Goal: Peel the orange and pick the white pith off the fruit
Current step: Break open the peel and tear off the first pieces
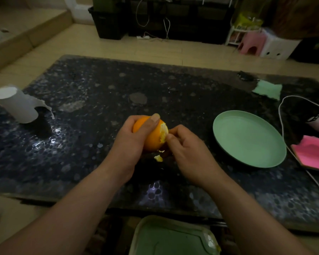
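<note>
Spreading across most of the view, a dark pebble-patterned table (99,85), far edge against pale floor tiles, near edge crossed by both forearms. Open tabletop wide to the left of the hands and behind them, up to the far edge. Tucked below the near edge, a pale green bin (166,240), partly cut off by the frame. Sitting right of the hands, near but apart, a round green plate (247,142). Crowding the right edge beyond the plate: a pink object (313,155), a white cable (282,129) running just beside the plate's right rim, and a green cloth (267,91) toward the far right corner. Standing well apart at the left edge, a white paper roll (17,105) with a loose torn tail. Held up over the middle of the table, the orange (152,139), peel mostly on, a ragged pale strip bared along its right side. Wrapped round it from the left, the left hand (129,144), thumb laid over the top, fingers curled behind. Closing in from the right, the right hand (190,151), thumb and forefinger pinched at the torn peel edge, other fingers curled under. Just below the orange, between the hands, a small peel scrap (158,158).
</note>
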Demonstrator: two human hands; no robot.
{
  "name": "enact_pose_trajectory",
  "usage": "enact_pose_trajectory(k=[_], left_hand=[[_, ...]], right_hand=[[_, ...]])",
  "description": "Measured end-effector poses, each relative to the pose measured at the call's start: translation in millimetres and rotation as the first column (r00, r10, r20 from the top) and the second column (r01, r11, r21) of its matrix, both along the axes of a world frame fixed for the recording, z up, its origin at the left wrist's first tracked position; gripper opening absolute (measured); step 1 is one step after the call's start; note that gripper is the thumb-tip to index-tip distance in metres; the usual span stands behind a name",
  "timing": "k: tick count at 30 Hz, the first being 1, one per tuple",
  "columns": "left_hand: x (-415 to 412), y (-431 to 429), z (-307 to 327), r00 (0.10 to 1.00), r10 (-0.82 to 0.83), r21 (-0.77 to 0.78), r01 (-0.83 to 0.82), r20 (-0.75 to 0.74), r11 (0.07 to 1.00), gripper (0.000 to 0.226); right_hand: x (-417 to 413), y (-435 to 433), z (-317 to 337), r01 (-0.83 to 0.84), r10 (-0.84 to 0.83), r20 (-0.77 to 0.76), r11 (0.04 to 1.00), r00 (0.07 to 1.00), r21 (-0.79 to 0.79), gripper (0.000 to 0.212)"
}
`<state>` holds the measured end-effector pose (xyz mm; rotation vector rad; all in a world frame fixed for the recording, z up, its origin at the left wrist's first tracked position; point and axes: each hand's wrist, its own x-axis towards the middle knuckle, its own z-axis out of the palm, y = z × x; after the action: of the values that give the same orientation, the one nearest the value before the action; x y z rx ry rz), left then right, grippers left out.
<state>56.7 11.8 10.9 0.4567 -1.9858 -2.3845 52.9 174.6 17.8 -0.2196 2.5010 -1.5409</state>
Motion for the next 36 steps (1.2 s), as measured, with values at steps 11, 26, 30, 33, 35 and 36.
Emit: enact_pose_trajectory(k=[11,26,30,33,35,36], left_hand=[[-3,-2,-7,0.996,-0.028,-0.181,0.043,0.087,0.983,0.056],[1,2,-3,0.995,0.04,-0.051,-0.036,0.091,0.998,0.055],[1,1,-2,0.996,0.055,-0.039,-0.052,0.076,0.998,0.051],[3,3,-5,0.998,0.05,-0.085,-0.046,0.042,0.995,0.046],[4,4,-7,0.999,0.041,-0.103,-0.039,0.019,0.994,0.046],[4,4,-7,0.999,0.036,-0.105,-0.034,0.016,0.994,0.048]], right_hand=[[8,-6,-9,0.011,-0.017,0.045,0.993,0.999,0.114,0.012],[7,-12,-10,0.066,-0.052,0.147,0.994,0.988,-0.092,0.017],[7,-13,-11,0.036,-0.029,0.105,0.997,0.994,-0.066,0.014],[6,-10,-9,-0.004,0.01,0.127,0.999,0.992,-0.045,0.007],[5,-9,-10,-0.014,0.019,0.109,0.999,0.994,-0.049,0.004],[5,-8,-10,-0.009,0.014,0.092,0.999,0.996,-0.051,0.004]])
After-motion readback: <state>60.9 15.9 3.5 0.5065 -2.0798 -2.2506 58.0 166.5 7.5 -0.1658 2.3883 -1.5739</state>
